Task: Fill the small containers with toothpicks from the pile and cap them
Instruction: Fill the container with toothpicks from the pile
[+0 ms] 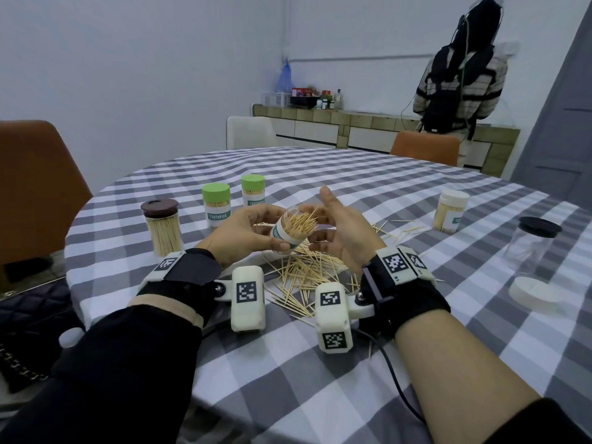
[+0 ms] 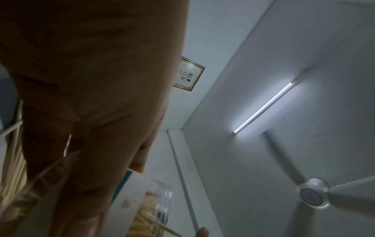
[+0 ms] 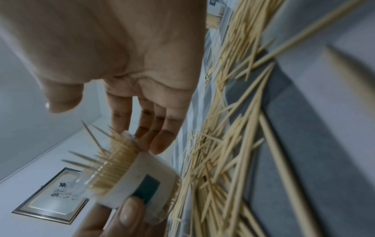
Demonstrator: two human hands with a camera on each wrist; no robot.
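Toothpick container (image 1: 290, 230) gripped in left hand (image 1: 242, 233), right hand (image 1: 341, 232) touching beside

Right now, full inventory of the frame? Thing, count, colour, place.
Open clear toothpick container: 1, white label, tilted above pile, held.
Loose wooden toothpick pile: 1, tan, table centre.
Green-capped toothpick containers: 2, far left-centre.
Brown-lidded toothpick jar: 1, left.
White-capped toothpick container: 1, far right.
Black-lidded clear jar: 1, apparently empty, right.
Loose white cap: 1, right.
Grey-white checked tablecloth: 1.
Chairs: 3, two orange, one white.
Person: 1, back turned, at counter.
Hands: left hand grips container; right hand open at its mouth.
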